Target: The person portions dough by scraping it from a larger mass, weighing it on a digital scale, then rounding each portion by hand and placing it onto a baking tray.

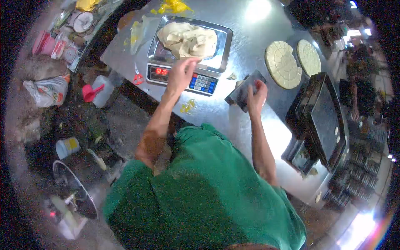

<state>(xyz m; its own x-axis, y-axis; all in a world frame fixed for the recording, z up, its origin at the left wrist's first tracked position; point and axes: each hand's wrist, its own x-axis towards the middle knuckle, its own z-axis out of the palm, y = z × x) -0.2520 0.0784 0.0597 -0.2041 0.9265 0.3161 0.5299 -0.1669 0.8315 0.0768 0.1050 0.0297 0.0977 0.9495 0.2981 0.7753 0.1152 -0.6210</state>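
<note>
A large lump of pale dough (pixel 187 39) lies in the metal tray (pixel 226 46) on top of a digital scale (pixel 156 78) with a lit red display. My left hand (pixel 181 75) is over the scale's front, its fingertips at the dough's lower edge; whether they pinch any dough is too small to tell. To the right of the scale, my right hand (pixel 256 98) grips a flat, dark metal scraper (pixel 242 96) just above the metal table. Small dough scraps (pixel 232 76) lie between the scraper and the scale.
Two scored dough discs (pixel 283 64) (pixel 308 58) lie on the table (pixel 246 37) at the right. Dark baking trays (pixel 327 121) are stacked nearer me. Red-handled scissors (pixel 138 77) lie left of the scale. A person (pixel 362 71) stands beyond the table at the far right.
</note>
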